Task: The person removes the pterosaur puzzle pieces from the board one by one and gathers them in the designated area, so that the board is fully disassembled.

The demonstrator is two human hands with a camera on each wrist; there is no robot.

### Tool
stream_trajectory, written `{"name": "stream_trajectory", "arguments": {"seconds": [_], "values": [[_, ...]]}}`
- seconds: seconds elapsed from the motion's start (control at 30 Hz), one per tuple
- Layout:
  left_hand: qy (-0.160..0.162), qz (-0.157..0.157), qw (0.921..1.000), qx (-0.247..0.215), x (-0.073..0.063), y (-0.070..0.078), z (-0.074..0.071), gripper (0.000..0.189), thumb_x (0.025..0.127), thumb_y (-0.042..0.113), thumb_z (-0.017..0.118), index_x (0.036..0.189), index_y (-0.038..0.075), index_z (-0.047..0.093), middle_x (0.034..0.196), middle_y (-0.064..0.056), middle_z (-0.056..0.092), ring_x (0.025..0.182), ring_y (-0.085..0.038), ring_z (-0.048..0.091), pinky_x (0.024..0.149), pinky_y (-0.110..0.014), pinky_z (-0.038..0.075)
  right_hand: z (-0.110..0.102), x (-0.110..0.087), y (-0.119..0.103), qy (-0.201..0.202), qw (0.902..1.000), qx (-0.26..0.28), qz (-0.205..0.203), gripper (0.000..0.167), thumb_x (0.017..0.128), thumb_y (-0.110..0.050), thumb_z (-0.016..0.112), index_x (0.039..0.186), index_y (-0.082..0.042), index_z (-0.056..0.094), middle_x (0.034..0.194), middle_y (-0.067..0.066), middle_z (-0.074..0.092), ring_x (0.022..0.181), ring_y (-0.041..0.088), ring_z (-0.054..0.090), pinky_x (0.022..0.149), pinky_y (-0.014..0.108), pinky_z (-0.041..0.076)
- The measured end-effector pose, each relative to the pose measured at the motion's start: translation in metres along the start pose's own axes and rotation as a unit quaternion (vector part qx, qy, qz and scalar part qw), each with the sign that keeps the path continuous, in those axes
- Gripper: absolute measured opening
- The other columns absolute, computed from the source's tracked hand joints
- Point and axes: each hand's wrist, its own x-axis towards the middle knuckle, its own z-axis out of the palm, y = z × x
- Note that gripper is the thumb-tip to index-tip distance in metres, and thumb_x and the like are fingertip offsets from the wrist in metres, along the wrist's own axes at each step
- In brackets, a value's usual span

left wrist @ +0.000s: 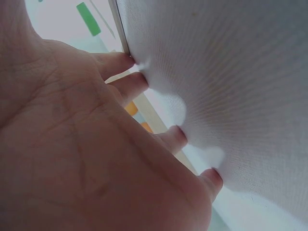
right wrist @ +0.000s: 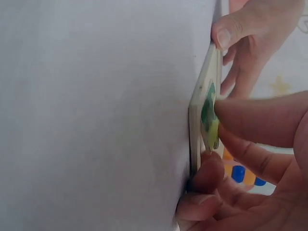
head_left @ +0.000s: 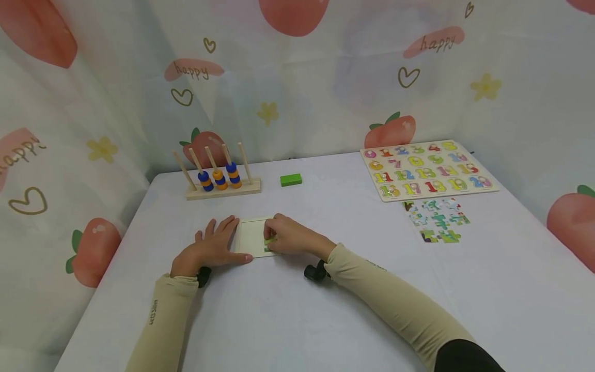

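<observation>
A pale, shallow puzzle tray [head_left: 251, 232] lies flat on the white table in the head view. My left hand [head_left: 209, 248] has its fingers spread at the tray's left side, the thumb along its near edge. In the left wrist view, several fingertips [left wrist: 211, 179] touch the tablecloth. My right hand [head_left: 295, 235] pinches a green jigsaw piece [head_left: 267, 248] at the tray's near right corner. The right wrist view shows that piece tilted against the tray, with the thumb [right wrist: 255, 118] on its face; the fingers behind partly hide it.
Loose jigsaw pieces [head_left: 439, 221] lie at the right, below a wooden number board [head_left: 446, 194]. A green block [head_left: 291, 180] is beyond the tray. At the back left stands a peg stand [head_left: 223, 194] with blue and orange rings. Printed curtains border the table.
</observation>
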Motion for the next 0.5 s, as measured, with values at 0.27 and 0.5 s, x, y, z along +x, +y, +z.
{"name": "stream_trajectory", "arguments": {"seconds": [0.27,0.5], "values": [[0.001,0.005,1.0,-0.004,0.0004,-0.0032,0.0011,0.12,0.089,0.066,0.077,0.171,0.004,0.015,0.178,-0.018,0.008,0.158,-0.056,-0.003,0.119,-0.08,0.002,0.0016,0.0002,0.0056,0.014,0.9994,0.029,-0.014,0.017,0.099,0.01,0.06,0.102,-0.005,0.067,0.093,0.003,0.064,0.088,0.016,0.057,0.079,0.028,0.049],[0.003,0.002,1.0,-0.007,-0.0005,-0.002,0.0015,0.119,0.089,0.065,0.077,0.171,0.003,0.017,0.178,-0.018,0.01,0.158,-0.057,-0.001,0.119,-0.08,0.003,0.0046,-0.0039,0.0065,0.033,0.9978,0.052,-0.025,0.018,0.099,0.011,0.059,0.105,-0.004,0.067,0.089,0.003,0.063,0.08,0.013,0.055,0.069,0.024,0.046]]}}
